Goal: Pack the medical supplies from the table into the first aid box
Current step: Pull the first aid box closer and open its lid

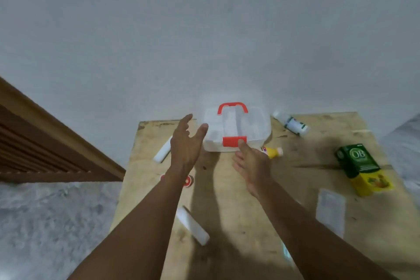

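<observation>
Centrally, at the table's (250, 188) far edge, the first aid box (236, 130) sits closed, its long axis across the frame, red latch (234, 141) facing the camera and red handle (232, 107) behind. Left hand (185, 145) hovers beside its left end, fingers spread, empty. Right hand (251, 167), open and empty, touches a fingertip to the latch.

I face a plain pale grey wall (204, 29) under soft, even light. My worn, scuffed plywood table (250, 188) stands against it. To my left runs a brown wooden louvred panel (41, 150), with speckled grey floor (50, 223) below it.
</observation>
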A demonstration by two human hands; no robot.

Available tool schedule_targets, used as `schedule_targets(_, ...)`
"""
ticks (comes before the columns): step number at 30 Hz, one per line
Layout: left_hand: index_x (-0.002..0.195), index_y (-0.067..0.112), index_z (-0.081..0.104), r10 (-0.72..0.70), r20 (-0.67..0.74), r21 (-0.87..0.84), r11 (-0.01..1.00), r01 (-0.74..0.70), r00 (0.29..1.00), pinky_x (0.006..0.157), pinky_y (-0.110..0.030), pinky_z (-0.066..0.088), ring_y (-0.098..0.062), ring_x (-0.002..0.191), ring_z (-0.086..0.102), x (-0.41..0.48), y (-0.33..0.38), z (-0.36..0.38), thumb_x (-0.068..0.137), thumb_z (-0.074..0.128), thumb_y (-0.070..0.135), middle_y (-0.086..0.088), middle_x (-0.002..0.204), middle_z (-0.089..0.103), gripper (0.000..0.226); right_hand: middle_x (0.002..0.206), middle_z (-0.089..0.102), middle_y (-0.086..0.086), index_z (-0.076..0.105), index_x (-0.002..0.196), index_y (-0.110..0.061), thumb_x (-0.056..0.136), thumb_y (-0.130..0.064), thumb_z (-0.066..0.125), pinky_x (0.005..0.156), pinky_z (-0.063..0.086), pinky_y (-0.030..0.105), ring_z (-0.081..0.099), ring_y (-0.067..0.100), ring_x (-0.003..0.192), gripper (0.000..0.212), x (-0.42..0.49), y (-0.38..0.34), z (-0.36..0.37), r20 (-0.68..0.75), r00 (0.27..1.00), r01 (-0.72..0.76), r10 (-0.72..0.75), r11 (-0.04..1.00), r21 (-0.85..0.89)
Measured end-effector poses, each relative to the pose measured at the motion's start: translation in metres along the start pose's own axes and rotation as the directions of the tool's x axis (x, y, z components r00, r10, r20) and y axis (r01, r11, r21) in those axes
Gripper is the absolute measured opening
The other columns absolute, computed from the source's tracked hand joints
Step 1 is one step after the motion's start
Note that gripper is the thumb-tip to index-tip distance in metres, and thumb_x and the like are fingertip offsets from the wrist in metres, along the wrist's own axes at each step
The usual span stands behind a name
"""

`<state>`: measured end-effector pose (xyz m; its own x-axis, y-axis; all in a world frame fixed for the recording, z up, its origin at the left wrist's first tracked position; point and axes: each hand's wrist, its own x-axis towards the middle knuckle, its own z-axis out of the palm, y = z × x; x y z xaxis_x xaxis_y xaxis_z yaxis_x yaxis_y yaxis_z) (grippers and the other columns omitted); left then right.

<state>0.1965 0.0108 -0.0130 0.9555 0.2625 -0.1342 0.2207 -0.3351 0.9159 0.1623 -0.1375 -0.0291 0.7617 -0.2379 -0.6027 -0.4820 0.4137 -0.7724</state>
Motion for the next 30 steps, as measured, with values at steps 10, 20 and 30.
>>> schedule_targets(10, 0.148, 0.033, 0.037, -0.014, 0.218, -0.205, 0.977, 0.059, 0.976, 0.108, -0.041, 0.044, -0.013, 0.129, 0.052, 0.046, -0.029, 0.012, 0.083, 0.07, 0.045, 0.003, 0.143, 0.053, 0.075, 0.096, 0.072, 0.011, 0.063, 0.098, -0.01, 0.084, -0.025, 0.075, 0.081, 0.056, 0.037, 0.068, 0.021, 0.081, 0.023, 0.018, 0.01, 0.033, -0.2, 0.973, -0.031, 0.116, 0.924, 0.382)
schedule_targets(20, 0.148, 0.028, 0.039, -0.013, 0.207, -0.158, 0.986, 0.047, 0.978, 0.106, -0.045, 0.046, -0.017, 0.128, 0.053, 0.05, -0.025, 0.011, 0.078, 0.071, 0.048, -0.001, 0.145, 0.052, 0.08, 0.095, 0.071, 0.003, 0.067, 0.102, -0.01, 0.084, -0.039, 0.071, 0.08, 0.058, 0.038, 0.069, 0.019, 0.084, 0.034, 0.008, -0.015, 0.023, -0.171, 0.93, 0.24, -0.326, 0.889, -0.391)
schedule_targets(30, 0.15, 0.017, 0.038, -0.002, 0.211, -0.203, 0.978, 0.046, 0.978, 0.115, -0.042, 0.036, -0.014, 0.139, 0.041, 0.047, -0.018, 0.007, 0.086, 0.073, 0.032, 0.003, 0.153, 0.042, 0.075, 0.138, 0.039, 0.015, 0.038, 0.141, -0.016, 0.066, -0.056, 0.08, 0.1, 0.041, 0.042, 0.038, 0.03, 0.127, 0.095, 0.044, -0.04, -0.031, 0.112, 0.759, 0.349, -0.642, 0.255, -0.902)
